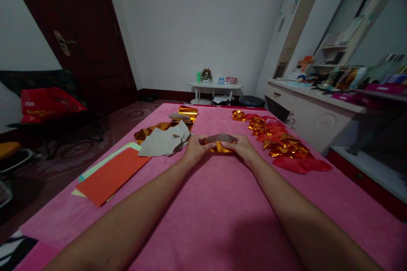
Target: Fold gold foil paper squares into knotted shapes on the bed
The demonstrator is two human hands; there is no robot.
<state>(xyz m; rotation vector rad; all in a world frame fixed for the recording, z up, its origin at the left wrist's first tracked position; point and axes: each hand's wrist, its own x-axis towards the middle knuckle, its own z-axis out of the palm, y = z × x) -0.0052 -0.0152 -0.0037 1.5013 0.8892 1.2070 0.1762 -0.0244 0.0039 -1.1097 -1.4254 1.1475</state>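
Observation:
Between my two hands is a small piece of gold foil paper (219,147) with a greyish-brown strip along its top edge. My left hand (197,148) pinches its left end, thumb on the near side. At the right end, my right hand (240,146) grips it the same way. The piece is just above the pink cloth (219,203); whether it touches the cloth I cannot tell. Just left of my left hand lie grey-white paper sheets (163,140) with ragged edges, partly over crumpled gold foil (149,131).
A gold foil roll (187,112) lies at the far left. Orange and pale paper sheets (112,175) are stacked near the left edge. Along the right side run crumpled gold foil pieces (286,146) and red pieces (299,164). Beyond stand a small white table (216,86) and a dresser (311,110).

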